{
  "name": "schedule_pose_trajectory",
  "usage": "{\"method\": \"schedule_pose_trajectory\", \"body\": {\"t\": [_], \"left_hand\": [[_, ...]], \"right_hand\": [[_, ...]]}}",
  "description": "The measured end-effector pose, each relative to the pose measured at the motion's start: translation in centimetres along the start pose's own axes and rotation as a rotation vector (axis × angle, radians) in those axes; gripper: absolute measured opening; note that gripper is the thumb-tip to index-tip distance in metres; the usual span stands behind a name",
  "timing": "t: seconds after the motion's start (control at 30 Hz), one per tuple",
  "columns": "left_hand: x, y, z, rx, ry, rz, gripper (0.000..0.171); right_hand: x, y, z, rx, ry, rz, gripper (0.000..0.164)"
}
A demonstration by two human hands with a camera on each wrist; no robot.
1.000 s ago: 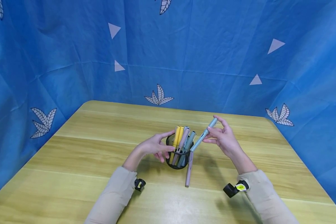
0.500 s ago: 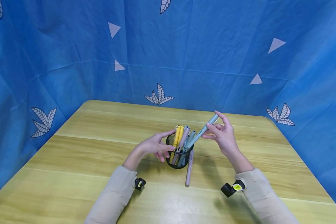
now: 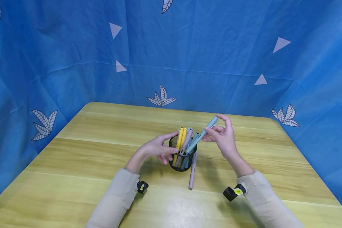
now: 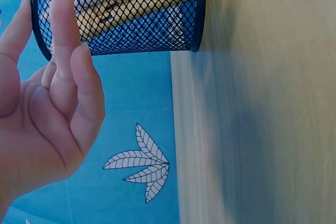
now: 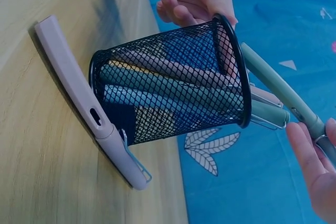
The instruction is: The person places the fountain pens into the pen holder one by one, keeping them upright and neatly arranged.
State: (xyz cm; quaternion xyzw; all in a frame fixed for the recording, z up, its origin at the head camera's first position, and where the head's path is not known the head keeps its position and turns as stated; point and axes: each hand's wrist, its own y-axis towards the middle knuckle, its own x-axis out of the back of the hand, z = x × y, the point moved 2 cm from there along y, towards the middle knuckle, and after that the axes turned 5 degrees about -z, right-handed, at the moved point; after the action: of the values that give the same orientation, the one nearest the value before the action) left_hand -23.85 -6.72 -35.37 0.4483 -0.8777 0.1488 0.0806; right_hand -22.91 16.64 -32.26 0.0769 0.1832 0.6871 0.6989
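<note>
A black mesh pen holder (image 3: 180, 169) stands upright on the table. My left hand (image 3: 156, 148) holds its rim from the left, thumb at the front, index finger farther back; the other fingers hang beside the mesh. My right hand (image 3: 224, 136) pinches a pale blue-green capped pen (image 3: 201, 134) near its capped upper end. The pen slants down to the left, its lower end over the holder's mouth. Inside the holder stand yellow pens (image 3: 181, 136), a lilac pen (image 3: 187, 139) and blue-green pens (image 5: 270, 114). Another lilac pen (image 3: 192, 174) lies on the table against the holder's right side.
The wooden table (image 3: 88, 177) extends around the holder on every side. A blue patterned cloth (image 3: 216, 57) hangs behind and along both sides of it. Black wrist cameras sit on both sleeves, the right one (image 3: 231, 193) just above the tabletop.
My right hand has moved left, bringing the blue-green pen's lower end from the holder's right rim to over its mouth. The left hand and holder have stayed put.
</note>
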Motion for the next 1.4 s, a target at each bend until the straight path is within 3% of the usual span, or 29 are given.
{"method": "schedule_pose_trajectory", "body": {"t": [0.07, 0.27, 0.3, 0.43, 0.67, 0.7, 0.77, 0.93, 1.0, 1.1, 1.4], "left_hand": [[0.0, 0.0, 0.0, -0.001, -0.002, 0.001, 0.075], [0.0, 0.0, 0.1, -0.008, -0.003, 0.007, 0.075], [0.1, 0.0, 0.0, -0.009, -0.004, 0.007, 0.075], [0.0, 0.0, 0.0, -0.009, 0.000, 0.005, 0.075], [0.0, 0.1, 0.0, -0.003, -0.002, 0.000, 0.076], [0.0, 0.1, 0.0, -0.001, -0.003, -0.001, 0.076], [0.0, 0.1, 0.0, 0.000, -0.002, -0.003, 0.076], [0.0, 0.1, 0.1, -0.011, 0.001, -0.002, 0.075], [0.0, 0.1, 0.1, -0.014, 0.003, -0.001, 0.075], [0.0, 0.1, 0.1, -0.013, 0.006, 0.000, 0.075], [0.0, 0.1, 0.0, -0.012, 0.003, 0.006, 0.075]], "right_hand": [[0.6, 0.6, -1.5, 0.028, 0.053, 0.029, 0.049], [1.5, 1.3, -3.3, 0.105, 0.086, 0.063, 0.055], [1.2, 0.9, -2.4, 0.106, 0.050, 0.047, 0.056], [2.3, 1.9, -4.8, 0.125, 0.076, 0.084, 0.054], [-0.1, 0.0, -0.7, 0.138, -0.040, 0.040, 0.047], [-0.1, 0.0, -0.7, 0.137, -0.049, 0.036, 0.047], [0.8, 0.7, -2.7, 0.159, 0.003, 0.075, 0.048], [1.3, 1.0, -3.9, 0.191, -0.002, 0.099, 0.049], [0.2, 0.1, -1.8, 0.178, -0.091, 0.057, 0.047], [-0.5, -0.4, -0.9, 0.144, -0.177, 0.025, 0.044], [-1.0, -0.6, -0.6, 0.103, -0.229, 0.026, 0.042]]}}
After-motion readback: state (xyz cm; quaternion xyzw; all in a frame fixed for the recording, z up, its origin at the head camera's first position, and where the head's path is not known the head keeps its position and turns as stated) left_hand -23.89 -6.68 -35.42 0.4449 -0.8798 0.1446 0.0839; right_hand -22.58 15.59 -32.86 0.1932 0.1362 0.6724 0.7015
